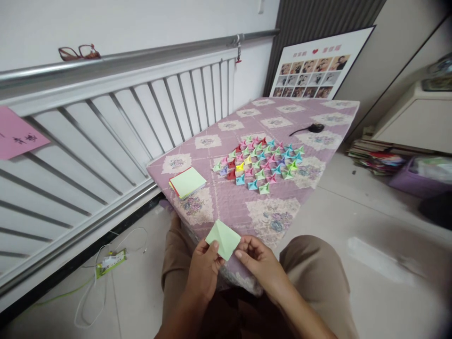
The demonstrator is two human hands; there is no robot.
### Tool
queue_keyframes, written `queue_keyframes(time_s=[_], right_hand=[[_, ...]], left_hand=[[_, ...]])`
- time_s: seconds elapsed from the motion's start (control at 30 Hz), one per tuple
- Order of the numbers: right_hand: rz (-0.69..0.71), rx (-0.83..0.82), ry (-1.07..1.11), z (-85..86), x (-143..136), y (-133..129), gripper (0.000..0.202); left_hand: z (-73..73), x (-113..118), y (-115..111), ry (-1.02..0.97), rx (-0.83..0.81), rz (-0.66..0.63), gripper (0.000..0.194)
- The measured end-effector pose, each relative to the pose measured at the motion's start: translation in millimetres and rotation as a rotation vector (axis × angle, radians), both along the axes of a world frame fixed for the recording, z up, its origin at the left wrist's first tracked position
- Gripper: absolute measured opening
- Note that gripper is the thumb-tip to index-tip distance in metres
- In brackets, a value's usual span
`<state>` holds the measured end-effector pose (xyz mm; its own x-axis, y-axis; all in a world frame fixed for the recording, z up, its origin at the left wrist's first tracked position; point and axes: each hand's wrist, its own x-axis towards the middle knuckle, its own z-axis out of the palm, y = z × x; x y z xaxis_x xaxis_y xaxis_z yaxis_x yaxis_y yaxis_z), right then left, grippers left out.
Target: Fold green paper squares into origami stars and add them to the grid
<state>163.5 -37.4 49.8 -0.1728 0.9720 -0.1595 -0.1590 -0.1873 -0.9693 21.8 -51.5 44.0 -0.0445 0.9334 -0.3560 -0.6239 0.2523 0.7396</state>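
Hands are pinching one light green paper square [223, 239] between them: left hand [204, 268] gripping its lower-left edge, right hand [258, 260] gripping its right corner, above the surface [233, 202] edge.

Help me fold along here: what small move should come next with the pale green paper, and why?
Probably press the crease flat: the pale green folded paper square is pinched by the left hand and right hand, its diagonal fold raised, unlike the finished colourful folded paper pieces.

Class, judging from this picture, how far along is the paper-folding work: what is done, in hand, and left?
Done: many small colourful folded paper shapes lie grouped on the purple patterned tablecloth. In hand: left hand and right hand hold a pale green paper square. Left: a stack of square paper sheets.
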Motion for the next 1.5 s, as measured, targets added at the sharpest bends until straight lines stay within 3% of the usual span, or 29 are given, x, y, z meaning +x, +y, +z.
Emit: queue_keyframes(time_s=[0.37,0.6,0.77,1.03,1.3,1.5], right_hand=[[-0.054,0.035,-0.125,-2.7,-3,0,0.039],[0.026,0.136,-0.316,3.2,2,-2,0.028],[0.04,0.21,-0.424,8.3,2,-5,0.025],[-0.05,0.216,-0.331,8.8,-1,-8,0.017],[-0.066,0.216,-0.28,10.1,-1,-8,0.018],[-0.055,0.18,-0.233,13.7,-1,-7,0.021]], left_hand=[[-0.7,2,-7,-0.036,-0.001,-0.035,0.033],[5.4,-12,3,0.166,0.11,-0.082,0.044],[4.1,-12,4,0.246,0.091,-0.144,0.03],[10.4,-2,-1,0.182,0.08,-0.065,0.027],[0.7,-5,-5,0.351,0.075,-0.056,0.033],[3.3,-7,-7,0.469,0.098,-0.086,0.027]])
